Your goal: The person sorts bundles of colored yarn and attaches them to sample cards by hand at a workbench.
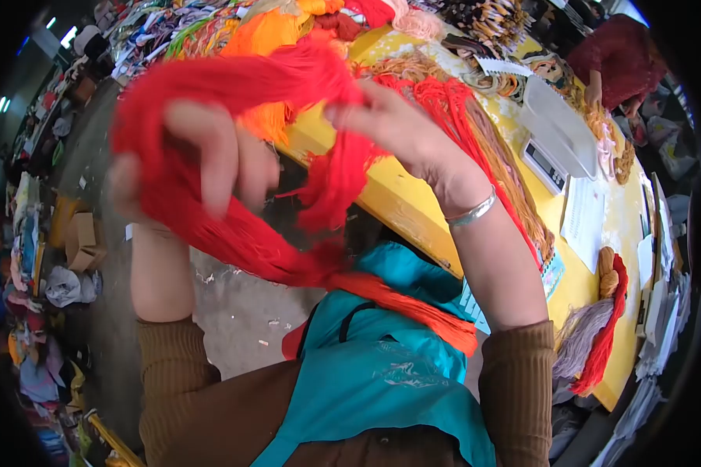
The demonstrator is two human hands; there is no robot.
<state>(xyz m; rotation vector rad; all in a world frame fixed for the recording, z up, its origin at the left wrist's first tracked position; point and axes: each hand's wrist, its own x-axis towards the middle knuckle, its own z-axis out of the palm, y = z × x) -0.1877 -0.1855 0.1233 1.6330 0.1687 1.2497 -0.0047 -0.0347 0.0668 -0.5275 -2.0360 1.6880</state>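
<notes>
A skein of bright red yarn (230, 82) is stretched into a wide loop in front of me, blurred by motion. My left hand (199, 156) grips its left side, the fingers passing through the loop and curling over the strands. At the upper right of the loop, my right hand (385, 124) closes on the yarn, with a bunch of red strands hanging below it. An orange-red yarn bundle (420, 307) lies across the teal apron (374, 373) on my lap, meeting the lower end of the red loop.
On the yellow table (420, 222) lie red and brown skeins (475, 132), orange yarn (269, 31) and a paper sheet (588, 218). A scale (545, 163) holds a clear tray (557, 124). Another person (619, 62) reaches in from far right. A cardboard box (84, 241) sits left.
</notes>
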